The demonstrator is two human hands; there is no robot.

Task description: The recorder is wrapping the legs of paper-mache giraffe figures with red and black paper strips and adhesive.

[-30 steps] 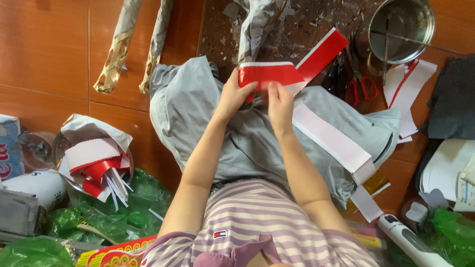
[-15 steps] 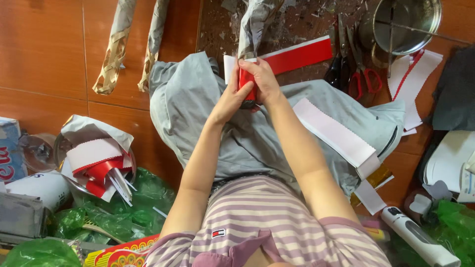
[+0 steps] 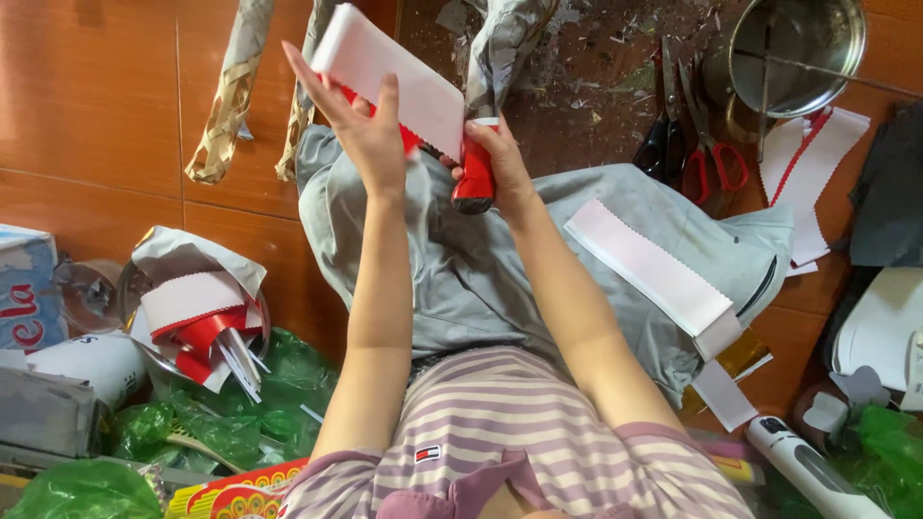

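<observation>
A: Working outward from the lap?

B: A long white paper strip with a zigzag edge (image 3: 659,274) lies across the grey trousers (image 3: 500,279). Farther out, the left hand (image 3: 370,139) pinches a white-backed red paper strip (image 3: 389,72) and holds it up, fingers closed on it. The right hand (image 3: 490,168) grips its lower red end, just beside.

A: Which step?

B: Looks like folding or rolling the strip. Next it wants the edges lined up. Red-handled scissors (image 3: 707,135) lie beyond.

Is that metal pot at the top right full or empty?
Empty, as far as shows: the metal pot stands upright on the floor, and its bare shiny bottom is visible, with only a thin rod lying across the rim.
</observation>
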